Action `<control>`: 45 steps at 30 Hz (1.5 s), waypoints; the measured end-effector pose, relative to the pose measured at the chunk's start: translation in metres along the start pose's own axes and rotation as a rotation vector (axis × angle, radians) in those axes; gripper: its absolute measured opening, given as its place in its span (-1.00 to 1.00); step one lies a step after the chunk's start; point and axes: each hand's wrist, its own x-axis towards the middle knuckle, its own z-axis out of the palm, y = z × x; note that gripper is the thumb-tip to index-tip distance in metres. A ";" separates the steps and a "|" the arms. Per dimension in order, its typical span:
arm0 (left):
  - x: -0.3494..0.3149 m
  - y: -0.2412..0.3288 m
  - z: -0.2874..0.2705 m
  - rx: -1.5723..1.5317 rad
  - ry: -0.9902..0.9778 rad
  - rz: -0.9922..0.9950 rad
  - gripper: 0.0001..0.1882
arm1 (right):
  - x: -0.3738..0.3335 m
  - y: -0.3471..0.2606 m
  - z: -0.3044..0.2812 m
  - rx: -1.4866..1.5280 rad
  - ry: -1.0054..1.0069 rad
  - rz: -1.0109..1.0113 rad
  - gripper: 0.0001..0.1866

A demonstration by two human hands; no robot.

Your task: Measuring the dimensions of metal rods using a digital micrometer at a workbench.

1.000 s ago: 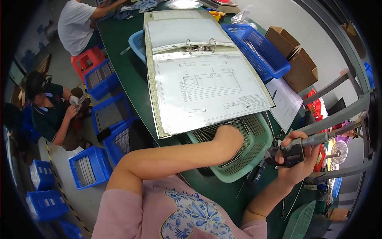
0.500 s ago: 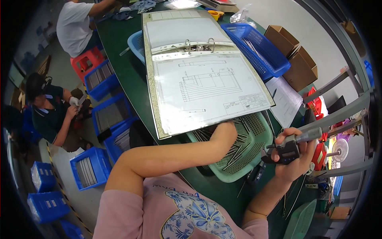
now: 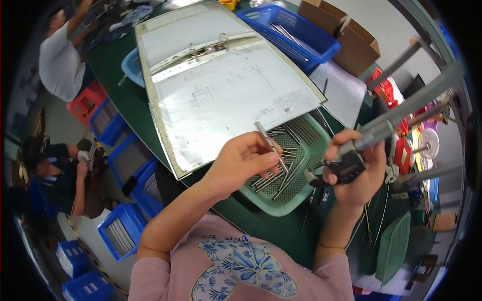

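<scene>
Between the thumb and fingers of my left hand (image 3: pixel 246 159) is a slim metal rod (image 3: pixel 266 139), tilted, its upper end standing over the lower edge of the open ring binder (image 3: pixel 170 145). Below it, a light green plastic basket (image 3: pixel 314 131) holds several loose metal rods (image 3: pixel 288 165), partly covered by the binder and my hand. My right hand (image 3: pixel 359 175) is closed around a digital micrometer (image 3: pixel 346 163), its dark body and display turned toward me and its grey barrel pointing up and right. The micrometer's open jaw faces the basket, with a gap between it and the rod.
Behind the basket are a blue basket (image 3: pixel 246 17) with rods, cardboard boxes (image 3: pixel 354 47) and a paper sheet (image 3: pixel 344 95). A green basket (image 3: pixel 394 246) stands at right beside a metal frame. Blue crates (image 3: pixel 120 231) sit on the floor at left, near two people.
My left hand has come out from under the binder with a metal rod in it. The right hand with the micrometer has shifted slightly in view, as the whole view has moved.
</scene>
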 end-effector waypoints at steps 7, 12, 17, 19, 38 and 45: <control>-0.008 -0.002 0.008 -0.119 0.008 -0.006 -0.77 | 0.004 0.011 -0.002 0.260 -0.103 0.165 -0.30; -0.010 -0.009 0.012 -0.106 -0.060 0.029 -0.78 | 0.003 0.013 -0.002 0.308 -0.196 0.240 -0.39; -0.008 -0.014 0.013 -0.085 -0.143 0.091 -0.79 | 0.006 0.014 -0.001 0.355 -0.171 0.306 -0.40; -0.007 -0.016 0.013 -0.061 -0.154 0.165 -0.81 | 0.007 0.013 0.000 0.384 -0.159 0.353 -0.42; -0.007 -0.021 0.012 0.065 -0.168 0.274 -0.82 | 0.010 0.020 -0.001 0.385 -0.115 0.405 -0.37; -0.006 -0.024 0.010 0.072 -0.167 0.300 -0.83 | 0.011 0.020 -0.001 0.385 -0.127 0.405 -0.37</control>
